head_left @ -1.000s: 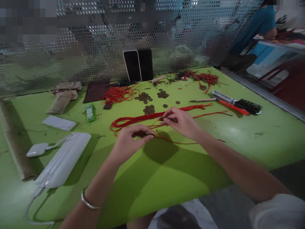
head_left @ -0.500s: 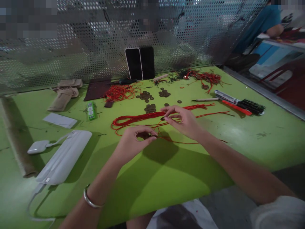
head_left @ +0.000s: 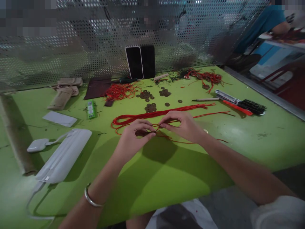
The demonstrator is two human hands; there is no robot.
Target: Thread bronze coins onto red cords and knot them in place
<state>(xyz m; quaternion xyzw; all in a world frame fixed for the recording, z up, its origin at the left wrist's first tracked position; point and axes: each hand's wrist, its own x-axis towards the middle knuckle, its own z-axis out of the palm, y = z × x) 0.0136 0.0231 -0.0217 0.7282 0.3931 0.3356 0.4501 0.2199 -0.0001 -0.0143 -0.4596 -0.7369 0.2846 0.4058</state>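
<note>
My left hand (head_left: 134, 136) is closed in a pinch on a small dark coin, mostly hidden by the fingertips, with thin red cord (head_left: 164, 137) running from it. Close by on the right, my right hand (head_left: 182, 124) pinches another dark coin, of which little shows. The two sets of fingertips nearly meet, with red strands between them. Just behind the hands lies a long bundle of red cords (head_left: 133, 118), looped at its left end. Piles of dark holed coins (head_left: 150, 107) rest beyond the bundle.
A white power bank (head_left: 65, 156) with a cable lies left, near a green packet (head_left: 91, 109). Two phones (head_left: 134, 63) lean on the perforated metal panel (head_left: 95, 47). A hairbrush (head_left: 251, 106) and a tangle of red cords (head_left: 207, 77) lie right. Another person (head_left: 264, 25) sits far right.
My right hand has come down and slightly left with its coin, bringing its fingertips close to those of my left hand. The left hand has hardly moved.
</note>
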